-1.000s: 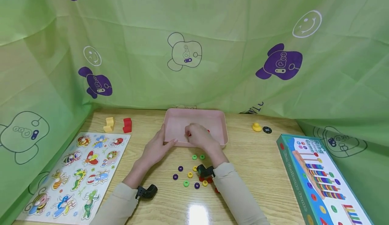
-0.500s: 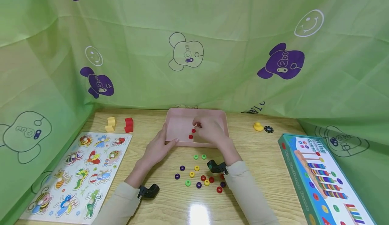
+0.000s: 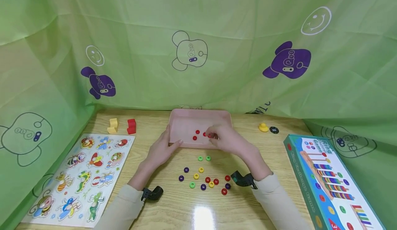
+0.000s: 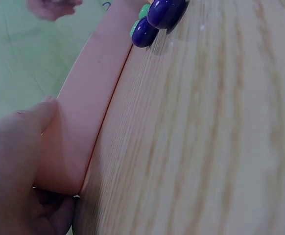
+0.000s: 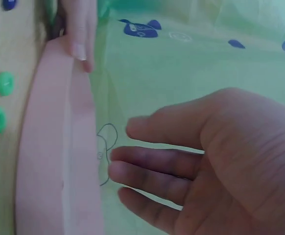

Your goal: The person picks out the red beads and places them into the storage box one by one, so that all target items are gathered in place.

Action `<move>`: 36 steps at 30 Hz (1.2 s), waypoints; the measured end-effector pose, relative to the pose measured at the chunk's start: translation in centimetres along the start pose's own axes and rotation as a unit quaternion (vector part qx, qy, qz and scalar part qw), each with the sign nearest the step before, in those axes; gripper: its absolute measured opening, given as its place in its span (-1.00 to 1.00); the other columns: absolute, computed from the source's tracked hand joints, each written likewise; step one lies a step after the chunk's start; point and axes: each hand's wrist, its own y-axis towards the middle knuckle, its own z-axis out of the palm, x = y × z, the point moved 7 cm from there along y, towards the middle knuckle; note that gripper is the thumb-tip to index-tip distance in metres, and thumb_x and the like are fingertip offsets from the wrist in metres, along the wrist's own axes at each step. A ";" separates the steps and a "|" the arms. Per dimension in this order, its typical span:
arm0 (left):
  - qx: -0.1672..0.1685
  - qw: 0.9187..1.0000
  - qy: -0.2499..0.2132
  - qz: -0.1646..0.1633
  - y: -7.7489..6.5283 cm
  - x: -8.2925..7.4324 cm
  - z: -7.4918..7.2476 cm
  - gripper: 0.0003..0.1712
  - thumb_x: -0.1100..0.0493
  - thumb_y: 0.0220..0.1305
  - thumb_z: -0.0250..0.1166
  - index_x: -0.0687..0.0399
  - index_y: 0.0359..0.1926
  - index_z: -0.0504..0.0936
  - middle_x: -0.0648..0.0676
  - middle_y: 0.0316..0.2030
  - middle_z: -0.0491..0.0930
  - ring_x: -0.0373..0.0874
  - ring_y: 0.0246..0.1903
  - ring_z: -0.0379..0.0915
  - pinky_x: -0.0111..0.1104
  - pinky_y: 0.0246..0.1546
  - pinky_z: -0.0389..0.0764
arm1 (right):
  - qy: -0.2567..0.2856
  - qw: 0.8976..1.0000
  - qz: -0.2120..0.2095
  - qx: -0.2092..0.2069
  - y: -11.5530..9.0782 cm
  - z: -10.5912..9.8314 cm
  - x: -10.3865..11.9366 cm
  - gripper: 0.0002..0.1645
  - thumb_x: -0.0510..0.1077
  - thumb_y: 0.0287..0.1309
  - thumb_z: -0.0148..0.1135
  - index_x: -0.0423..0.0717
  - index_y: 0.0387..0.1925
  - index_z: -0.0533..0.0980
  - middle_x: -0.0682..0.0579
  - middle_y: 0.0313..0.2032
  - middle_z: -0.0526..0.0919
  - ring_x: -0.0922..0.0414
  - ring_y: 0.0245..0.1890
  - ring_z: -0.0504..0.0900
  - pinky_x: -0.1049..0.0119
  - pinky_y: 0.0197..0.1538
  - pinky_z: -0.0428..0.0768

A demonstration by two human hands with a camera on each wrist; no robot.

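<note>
My left hand (image 3: 159,150) grips the near left corner of a shallow pink tray (image 3: 183,144), thumb at the front wall and fingers along the left side. In the left wrist view, the thumb lies against the tray wall (image 4: 79,122). Several small red rings (image 3: 194,138) lie inside the tray. Over its right half hovers my right hand (image 3: 227,138), fingertips close to the rightmost red rings. The right wrist view has its fingers apart and loosely bent, with nothing visible between them.
Loose green (image 3: 192,185), purple (image 3: 203,187), yellow and red rings lie before the tray. Left are an insect puzzle board (image 3: 83,175), a yellow block (image 3: 112,126) and a red block (image 3: 131,126). Right are a yellow duck (image 3: 263,127), a black chip (image 3: 274,130) and a game box (image 3: 335,181).
My right hand has moved rightward across the tray, and its fingers have loosened. More red rings now show on the tray floor. The left hand stays on the corner.
</note>
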 end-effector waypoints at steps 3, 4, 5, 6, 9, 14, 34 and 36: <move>0.001 1.000 -0.003 -0.002 0.0 0.0 0.0 0.06 -0.39 0.19 0.02 -0.01 0.46 -0.27 0.10 0.45 -0.06 0.09 0.39 0.01 0.07 0.27 0.24 | -0.002 0.999 0.015 0.038 -1.6 0.5 -0.2 -0.79 -0.26 0.09 0.17 -0.01 -0.22 0.60 0.16 -0.36 0.61 0.27 -0.37 0.48 0.41 -0.28 0.50; 0.001 1.000 -0.001 -0.001 -0.1 0.0 0.0 0.06 -0.39 0.19 0.01 0.00 0.46 -0.28 0.11 0.45 -0.06 0.10 0.39 0.01 0.08 0.27 0.23 | 0.000 0.999 0.021 0.050 -2.2 0.8 -0.4 -0.78 -0.27 0.09 0.16 0.03 -0.22 0.60 0.16 -0.35 0.61 0.28 -0.37 0.48 0.41 -0.28 0.50; 0.000 1.000 0.000 0.000 0.0 0.0 0.0 0.06 -0.39 0.19 0.01 0.01 0.46 -0.27 0.11 0.45 -0.06 0.10 0.39 0.01 0.08 0.26 0.24 | 0.006 0.998 0.023 0.062 -2.7 1.0 -0.4 -0.76 -0.28 0.09 0.15 0.05 -0.22 0.59 0.15 -0.35 0.62 0.27 -0.37 0.48 0.41 -0.28 0.50; 0.000 1.000 0.001 0.001 -0.1 0.0 0.0 0.06 -0.40 0.19 0.01 0.01 0.46 -0.27 0.11 0.45 -0.05 0.10 0.39 0.01 0.08 0.26 0.24 | 0.010 0.997 0.022 0.073 -3.2 1.2 -0.4 -0.74 -0.30 0.09 0.14 0.07 -0.23 0.59 0.14 -0.34 0.63 0.27 -0.37 0.47 0.40 -0.27 0.50; -0.002 1.000 0.004 0.005 0.0 0.0 0.1 0.07 -0.40 0.19 0.01 0.03 0.46 -0.27 0.11 0.45 -0.05 0.10 0.38 0.02 0.08 0.25 0.25 | 0.018 0.994 0.013 0.109 -4.5 2.1 -0.4 -0.70 -0.34 0.05 0.12 0.07 -0.24 0.60 0.12 -0.34 0.63 0.26 -0.37 0.47 0.40 -0.27 0.50; -0.002 1.000 0.003 0.005 0.0 -0.1 0.1 0.06 -0.38 0.20 0.01 0.03 0.46 -0.26 0.12 0.45 -0.05 0.11 0.38 0.02 0.09 0.25 0.25 | 0.019 0.981 0.020 0.192 -6.3 3.8 -0.6 -0.71 -0.32 0.00 0.18 0.05 -0.23 0.59 0.18 -0.43 0.57 0.29 -0.44 0.45 0.44 -0.35 0.48; -0.006 1.000 0.001 0.006 0.1 0.2 0.2 0.06 -0.39 0.19 0.02 0.02 0.46 -0.25 0.11 0.45 -0.05 0.10 0.39 0.01 0.08 0.26 0.24 | -0.053 0.966 0.089 0.237 -7.7 5.5 -1.5 -0.75 -0.30 -0.22 0.33 0.05 -0.51 0.45 0.21 -0.59 0.44 0.26 -0.57 0.36 0.39 -0.52 0.36; -0.007 1.000 0.000 0.007 0.1 0.2 0.1 0.06 -0.39 0.19 0.02 0.02 0.46 -0.25 0.11 0.45 -0.05 0.09 0.38 0.02 0.07 0.26 0.25 | -0.055 0.966 0.092 0.235 -7.7 5.5 -1.5 -0.75 -0.36 -0.19 0.25 0.04 -0.53 0.44 0.21 -0.61 0.42 0.26 -0.59 0.36 0.40 -0.54 0.35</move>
